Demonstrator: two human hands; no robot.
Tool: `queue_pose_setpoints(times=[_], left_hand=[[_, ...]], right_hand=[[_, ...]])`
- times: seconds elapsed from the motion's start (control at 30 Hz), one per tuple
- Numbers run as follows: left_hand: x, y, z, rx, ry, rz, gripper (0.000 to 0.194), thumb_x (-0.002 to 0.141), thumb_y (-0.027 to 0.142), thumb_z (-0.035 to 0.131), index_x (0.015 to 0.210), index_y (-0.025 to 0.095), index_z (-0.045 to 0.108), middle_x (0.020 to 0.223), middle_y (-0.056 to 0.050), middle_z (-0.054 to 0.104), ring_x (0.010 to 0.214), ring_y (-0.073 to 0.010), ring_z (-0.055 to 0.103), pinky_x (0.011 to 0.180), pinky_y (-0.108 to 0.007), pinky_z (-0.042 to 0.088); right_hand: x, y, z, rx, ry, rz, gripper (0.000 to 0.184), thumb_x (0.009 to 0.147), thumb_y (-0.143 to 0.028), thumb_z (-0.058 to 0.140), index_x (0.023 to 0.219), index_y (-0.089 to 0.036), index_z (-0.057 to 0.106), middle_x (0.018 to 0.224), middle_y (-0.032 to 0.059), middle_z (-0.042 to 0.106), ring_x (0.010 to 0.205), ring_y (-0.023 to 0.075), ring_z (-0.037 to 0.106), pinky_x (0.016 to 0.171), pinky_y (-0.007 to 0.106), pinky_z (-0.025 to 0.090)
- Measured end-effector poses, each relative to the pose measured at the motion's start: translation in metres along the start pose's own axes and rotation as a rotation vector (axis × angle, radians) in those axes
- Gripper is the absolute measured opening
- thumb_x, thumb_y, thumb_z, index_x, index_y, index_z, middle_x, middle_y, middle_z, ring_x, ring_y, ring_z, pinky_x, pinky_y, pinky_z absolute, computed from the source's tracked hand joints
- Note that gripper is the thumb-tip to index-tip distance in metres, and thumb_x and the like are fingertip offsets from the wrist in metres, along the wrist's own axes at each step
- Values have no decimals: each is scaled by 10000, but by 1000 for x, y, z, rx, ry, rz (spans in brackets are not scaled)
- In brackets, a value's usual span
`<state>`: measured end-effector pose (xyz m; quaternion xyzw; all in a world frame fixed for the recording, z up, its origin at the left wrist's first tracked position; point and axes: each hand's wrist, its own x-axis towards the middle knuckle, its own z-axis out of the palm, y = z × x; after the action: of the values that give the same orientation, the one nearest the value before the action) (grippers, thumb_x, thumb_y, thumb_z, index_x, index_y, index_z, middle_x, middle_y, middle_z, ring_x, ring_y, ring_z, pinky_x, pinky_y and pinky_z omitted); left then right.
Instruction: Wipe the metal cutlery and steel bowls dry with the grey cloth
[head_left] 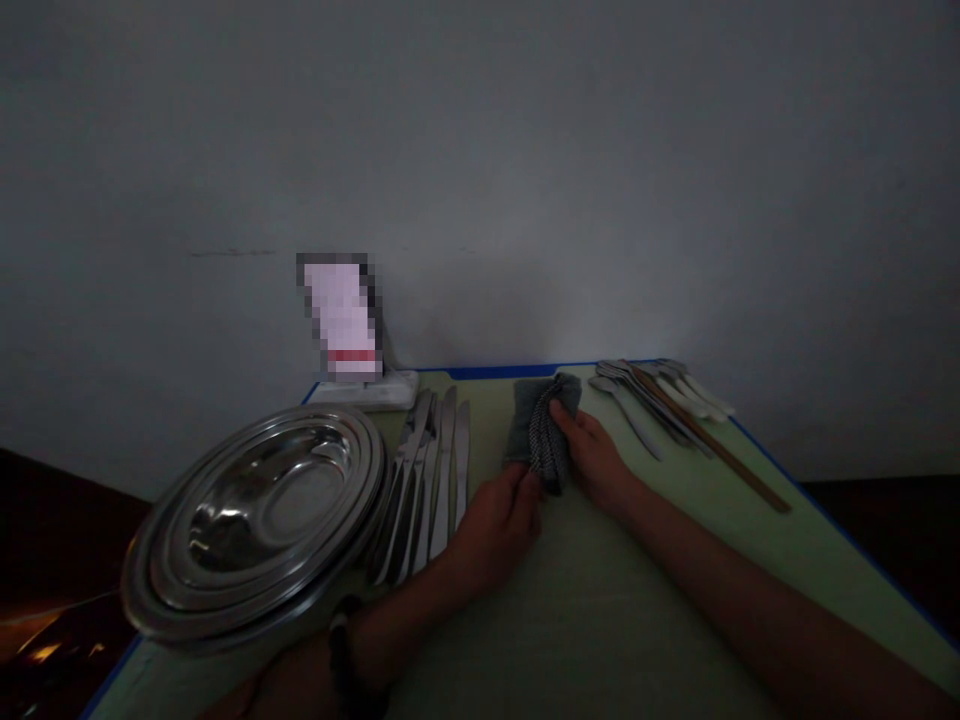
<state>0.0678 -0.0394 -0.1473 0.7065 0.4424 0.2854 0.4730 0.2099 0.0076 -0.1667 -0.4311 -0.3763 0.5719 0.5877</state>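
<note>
A folded grey cloth with a black-and-white patterned part is held between my two hands above the middle of the table. My left hand is closed on its lower edge, fingers pinched together. On the cloth's right side, my right hand grips it with the thumb on top. Whether anything is wrapped inside the cloth is hidden. Several table knives lie side by side just left of my left hand. To the right of my right hand are a spoon and more cutlery.
Stacked round metal trays fill the table's left side. Behind them a blurred-out phone-like screen stands on a white base. Wooden chopsticks and white-handled cutlery lie at right. The blue-edged table meets a grey wall.
</note>
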Motion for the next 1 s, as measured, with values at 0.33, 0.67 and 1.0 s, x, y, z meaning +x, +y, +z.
queue_pose_setpoints(times=[0.33,0.67,1.0], left_hand=[[1,5,-5,-61,-111,-70,240,895,368,334,754,197,426,573,54,437,516,-107,425,497,-230,340],[-1,7,-4,-92,3,-46,318,898,419,278,713,197,411,602,39,412,527,-107,397,504,-230,342],[5,2,-5,30,-14,-49,252,888,387,320,793,194,452,586,40,429,524,-119,416,502,-238,341]], right_hand=[[-1,-2,7,182,65,91,269,669,-446,669,782,-209,612,749,2,691,778,188,628,681,307,476],[1,-6,4,228,-76,82,266,609,-301,738,825,-204,616,766,-24,686,662,130,605,655,266,472],[-2,-5,8,253,4,114,291,649,-415,702,855,-225,623,811,-3,696,765,175,634,719,322,489]])
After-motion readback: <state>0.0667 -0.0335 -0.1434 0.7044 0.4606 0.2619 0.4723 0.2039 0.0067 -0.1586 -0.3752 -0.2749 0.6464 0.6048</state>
